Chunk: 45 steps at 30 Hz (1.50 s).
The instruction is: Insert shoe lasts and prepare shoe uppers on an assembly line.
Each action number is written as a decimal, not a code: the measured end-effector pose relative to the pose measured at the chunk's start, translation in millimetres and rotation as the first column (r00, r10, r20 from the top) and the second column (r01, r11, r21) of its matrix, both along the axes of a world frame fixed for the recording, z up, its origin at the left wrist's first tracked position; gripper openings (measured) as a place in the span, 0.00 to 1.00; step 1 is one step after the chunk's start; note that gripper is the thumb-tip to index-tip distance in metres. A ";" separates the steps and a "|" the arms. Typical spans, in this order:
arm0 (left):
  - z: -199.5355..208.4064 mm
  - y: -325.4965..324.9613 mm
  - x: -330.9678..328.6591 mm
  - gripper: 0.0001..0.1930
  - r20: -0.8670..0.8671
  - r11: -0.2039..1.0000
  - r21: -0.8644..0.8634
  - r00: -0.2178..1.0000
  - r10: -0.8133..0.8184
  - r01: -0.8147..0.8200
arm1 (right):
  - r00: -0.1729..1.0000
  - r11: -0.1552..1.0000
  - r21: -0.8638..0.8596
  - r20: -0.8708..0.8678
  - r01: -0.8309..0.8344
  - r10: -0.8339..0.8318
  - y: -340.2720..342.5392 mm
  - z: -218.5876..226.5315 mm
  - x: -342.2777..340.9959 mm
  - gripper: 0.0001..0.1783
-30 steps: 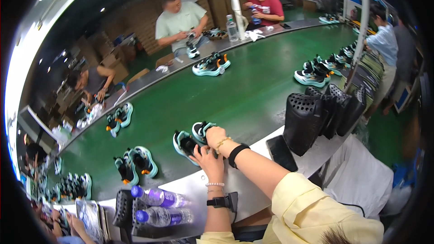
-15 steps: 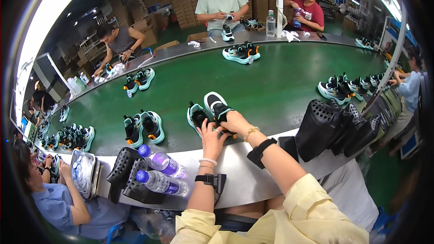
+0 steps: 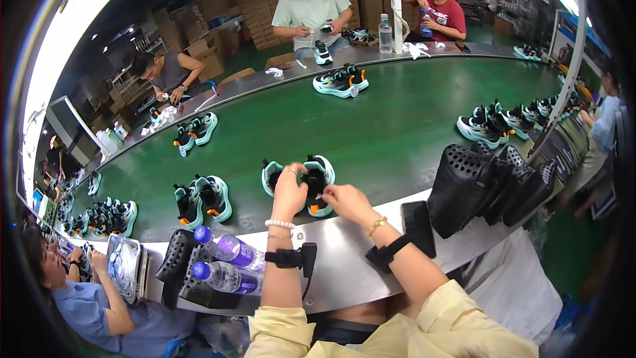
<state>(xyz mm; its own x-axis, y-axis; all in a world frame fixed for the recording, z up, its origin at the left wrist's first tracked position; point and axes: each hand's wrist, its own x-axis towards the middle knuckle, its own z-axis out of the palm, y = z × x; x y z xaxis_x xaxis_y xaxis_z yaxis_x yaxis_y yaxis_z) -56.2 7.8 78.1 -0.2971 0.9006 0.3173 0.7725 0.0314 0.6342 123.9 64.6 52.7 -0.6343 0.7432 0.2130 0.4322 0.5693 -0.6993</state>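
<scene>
Two black sneakers with mint-green soles stand side by side in front of me, heels toward me. The left sneaker (image 3: 270, 177) is partly covered by my left hand (image 3: 289, 192), whose bent fingers close on the inner edge of the right sneaker (image 3: 320, 174) at its opening. My right hand (image 3: 349, 203) is at the right side of that same sneaker, thumb and fingertips pinched together by the collar. Anything small between those fingertips is too hidden to make out. An orange patch marks the right sneaker's heel.
A green belt (image 3: 397, 132) runs past, carrying another sneaker pair (image 3: 202, 200) to the left and more beyond. Water bottles (image 3: 228, 278), black perforated shoe-shaped forms (image 3: 464, 189) and a phone (image 3: 418, 229) lie on the metal ledge (image 3: 351, 258). Several co-workers sit or stand around the belt.
The right sneaker has turned from a tilted pose to upright beside the other. My right hand has come off its top to its right side; my left hand has moved up to its opening.
</scene>
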 end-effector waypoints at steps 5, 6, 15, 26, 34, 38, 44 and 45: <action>-8.0 19.0 -22.3 0.47 -0.126 0.994 -0.103 0.991 -0.048 0.036 | 0.992 0.999 -0.037 -0.123 0.029 -0.034 -32.4 -9.3 -13.3 0.19; -11.4 19.8 -22.6 0.54 -0.084 0.983 -0.182 0.996 -0.001 -0.015 | 0.992 0.999 -0.052 -0.124 -0.004 -0.003 -36.1 -7.0 -19.7 0.20; -27.2 24.3 1.2 0.46 -0.373 0.981 -0.123 0.923 0.094 -0.150 | 0.998 0.995 -0.086 -0.042 -0.056 0.052 -33.2 -11.6 -21.9 0.22; -43.3 22.8 -38.8 0.51 -0.212 0.956 -0.253 0.973 0.097 -0.150 | 0.934 0.957 -0.243 -0.351 -0.159 0.066 -26.4 -56.7 -35.6 0.19; -30.7 21.5 -15.1 0.22 -0.271 0.935 -0.200 0.934 0.234 -0.292 | 0.919 0.932 -0.305 -0.390 -0.193 0.063 -27.3 -61.9 -27.1 0.21; -17.1 10.2 -18.9 0.43 -0.305 0.921 -0.080 0.889 0.341 -0.380 | 0.764 0.756 -0.585 -0.620 -0.295 -0.181 -27.3 -58.6 -21.2 0.12; -23.0 -12.8 75.2 0.35 -0.141 0.766 0.161 0.754 0.642 -0.622 | 0.676 0.751 -0.616 -0.660 -0.237 -0.327 13.6 -81.5 -1.0 0.13; -27.7 -19.4 80.4 0.35 -0.109 0.767 0.124 0.759 0.642 -0.630 | 0.654 0.707 -0.654 -0.663 -0.269 -0.365 15.2 -78.9 -3.5 0.14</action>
<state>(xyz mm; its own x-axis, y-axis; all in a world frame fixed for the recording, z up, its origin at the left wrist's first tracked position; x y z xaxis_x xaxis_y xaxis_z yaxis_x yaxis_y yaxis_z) 24.2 -11.6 50.4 -0.7411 0.4915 0.4574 0.6703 0.5033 0.5453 120.5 79.7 -26.2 -0.4642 0.8857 0.0115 -0.3651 -0.1795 -0.9135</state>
